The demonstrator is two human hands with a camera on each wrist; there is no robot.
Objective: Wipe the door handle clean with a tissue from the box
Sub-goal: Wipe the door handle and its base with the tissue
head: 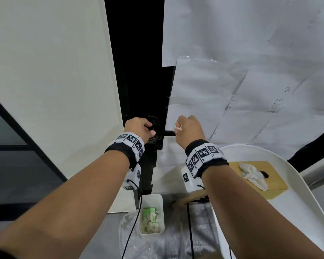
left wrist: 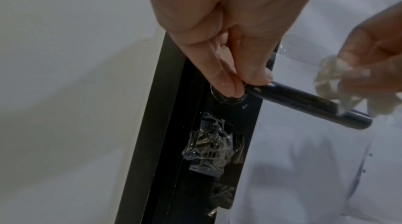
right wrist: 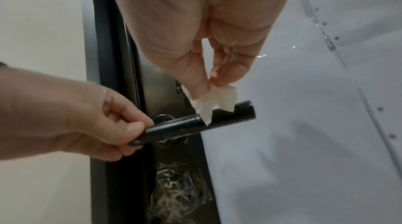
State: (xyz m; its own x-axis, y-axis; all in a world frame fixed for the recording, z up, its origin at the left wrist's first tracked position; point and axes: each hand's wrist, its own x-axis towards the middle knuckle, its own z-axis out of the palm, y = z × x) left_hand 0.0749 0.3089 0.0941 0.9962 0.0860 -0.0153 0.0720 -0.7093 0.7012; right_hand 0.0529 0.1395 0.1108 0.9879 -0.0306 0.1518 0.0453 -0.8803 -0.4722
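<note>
The wiping step was under way. On the left, the left hand gripped the black door handle at its pivot end, thumb and fingers curled round the bar, steadying it. Further right, the right hand pinched a crumpled tissue whose loose end touched the bar near its free tip. Smears showed along the middle of the bar, so the next stroke probably called for firmer contact there. Rightmost, the tissue box sat on a white chair.
</note>
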